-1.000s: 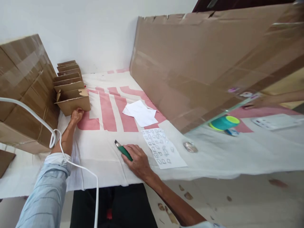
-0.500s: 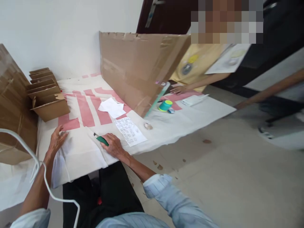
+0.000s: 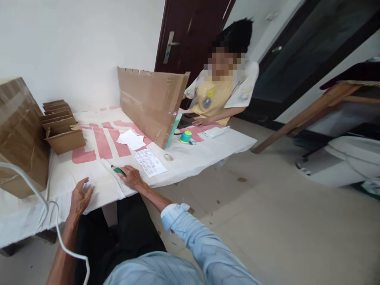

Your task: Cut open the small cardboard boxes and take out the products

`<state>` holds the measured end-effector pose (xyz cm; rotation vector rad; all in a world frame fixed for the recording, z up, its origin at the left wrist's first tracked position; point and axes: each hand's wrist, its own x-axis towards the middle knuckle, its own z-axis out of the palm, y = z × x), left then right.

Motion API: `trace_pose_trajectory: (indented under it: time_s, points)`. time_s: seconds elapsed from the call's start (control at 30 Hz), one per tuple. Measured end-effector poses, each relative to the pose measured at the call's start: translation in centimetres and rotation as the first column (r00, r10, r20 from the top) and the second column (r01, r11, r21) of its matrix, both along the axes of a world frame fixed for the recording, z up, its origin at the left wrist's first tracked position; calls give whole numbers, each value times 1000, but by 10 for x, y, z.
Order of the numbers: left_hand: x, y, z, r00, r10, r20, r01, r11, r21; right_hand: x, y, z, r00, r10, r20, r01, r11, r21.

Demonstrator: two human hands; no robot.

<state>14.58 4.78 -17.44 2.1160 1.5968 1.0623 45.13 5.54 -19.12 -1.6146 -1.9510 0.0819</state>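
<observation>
Seen from the head camera, the right hand (image 3: pixel 132 178) rests at the near edge of a cloth-covered table (image 3: pixel 95 178), closed around a green-handled cutter (image 3: pixel 120 171), its blade end pointing away and to the left. The left hand (image 3: pixel 80 198), at the same edge to the left of the right one, is empty, thumb and fingers parted; whether it touches the cloth is hard to tell. Beyond the left hand stands a row of small open cardboard boxes (image 3: pixel 67 142), and left of these, a large taped carton (image 3: pixel 25 134). A white cable (image 3: pixel 65 245) loops past the left forearm. Just right of the right hand lies a sheet covered in small drawn outlines (image 3: pixel 151 163), with loose white papers (image 3: pixel 132 140) farther beyond. Past them, a tall cardboard panel (image 3: pixel 150 103) stands upright. Well off to the right hand's far right, a teal-and-yellow round object (image 3: pixel 185 137) sits near a seated person in a yellow-fronted top (image 3: pixel 218 97).
</observation>
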Motion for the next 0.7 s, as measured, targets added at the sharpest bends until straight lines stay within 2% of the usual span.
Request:
trace_pose_trajectory:
  time_s: [0.1,0.2,0.33,0.47,0.7]
  points:
    - [3,-11,-4,1000,4,8,-4,1000,0,1,-2,2,1000,15,-20,-15,1000,9]
    - [11,-29,-9,1000,17,-21,-17,1000,-7,1,-9,-4,996,57,-66,-54,997,47]
    - [23,-55,-17,994,86,-67,-87,996,-11,6,-19,-32,986,86,-144,-62,985,161]
    - [28,-66,-21,986,138,-95,-141,989,-34,14,-12,-56,982,125,-139,-93,972,215]
    - [34,-80,-27,992,102,-77,-109,990,-85,21,-26,-59,986,123,-109,-97,972,213]
